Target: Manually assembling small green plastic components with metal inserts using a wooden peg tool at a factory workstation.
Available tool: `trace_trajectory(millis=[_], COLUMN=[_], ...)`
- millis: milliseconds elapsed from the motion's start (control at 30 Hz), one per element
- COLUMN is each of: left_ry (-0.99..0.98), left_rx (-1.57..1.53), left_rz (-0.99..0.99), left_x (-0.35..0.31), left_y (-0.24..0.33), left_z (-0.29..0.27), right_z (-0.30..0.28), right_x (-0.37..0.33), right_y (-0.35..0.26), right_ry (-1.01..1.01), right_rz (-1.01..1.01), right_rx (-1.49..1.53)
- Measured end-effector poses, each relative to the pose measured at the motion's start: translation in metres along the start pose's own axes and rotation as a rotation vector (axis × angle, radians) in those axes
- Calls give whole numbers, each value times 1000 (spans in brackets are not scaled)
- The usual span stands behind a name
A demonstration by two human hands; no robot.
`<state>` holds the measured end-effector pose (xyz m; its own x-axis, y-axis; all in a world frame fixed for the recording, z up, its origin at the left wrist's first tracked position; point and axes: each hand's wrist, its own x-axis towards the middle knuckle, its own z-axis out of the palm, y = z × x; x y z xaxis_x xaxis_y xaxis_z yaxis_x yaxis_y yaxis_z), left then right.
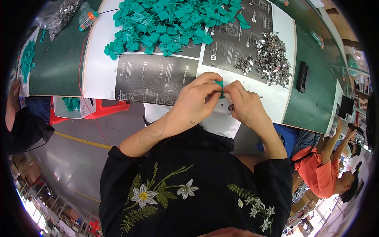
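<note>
At the table's near edge, my left hand (193,96) is closed on a small green plastic part (219,83), pinched between thumb and fingers. Right beside it, my right hand (248,104) is closed, its fingertips meeting the same part. Whatever the right fingers grip is mostly hidden; a small dark bit shows below them. Beyond my hands lies a big heap of green plastic parts (162,25). To the right is a pile of small shiny metal clips (273,59), with a smaller cluster of clips (244,64) on its left.
Printed black-and-white card sheets (152,75) cover the green table (310,106). A black oblong object (303,77) lies at right. Far left are a bag of metal pieces (65,17) and an orange-capped bottle (87,17). A white box (75,107) sits on a red stool. Other people sit on both sides.
</note>
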<state>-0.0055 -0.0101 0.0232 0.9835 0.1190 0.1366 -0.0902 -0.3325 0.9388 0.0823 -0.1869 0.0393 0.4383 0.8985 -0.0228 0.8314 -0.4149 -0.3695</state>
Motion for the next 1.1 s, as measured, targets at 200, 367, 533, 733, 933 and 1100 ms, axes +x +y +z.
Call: trace_trajectory(millis=[200, 367, 533, 733, 933, 1100], left_ry=[-25, 52, 6, -88, -206, -192], left_rx=[-66, 67, 138, 272, 392, 486], left_rz=[-22, 160, 270, 338, 368, 377], left_x=[-2, -13, -14, -18, -15, -17], left_y=[1, -5, -10, -9, -5, 1], left_z=[1, 9, 7, 1, -6, -3], right_z=[-11, -21, 16, 76, 76, 85], right_x=[6, -16, -8, -31, -23, -18], right_y=[8, -9, -32, -40, -42, -35], right_ry=[143, 347, 570, 714, 751, 731], right_rz=[6, -169, -506, -512, -495, -497], right_rx=[263, 553, 355, 538, 556, 613])
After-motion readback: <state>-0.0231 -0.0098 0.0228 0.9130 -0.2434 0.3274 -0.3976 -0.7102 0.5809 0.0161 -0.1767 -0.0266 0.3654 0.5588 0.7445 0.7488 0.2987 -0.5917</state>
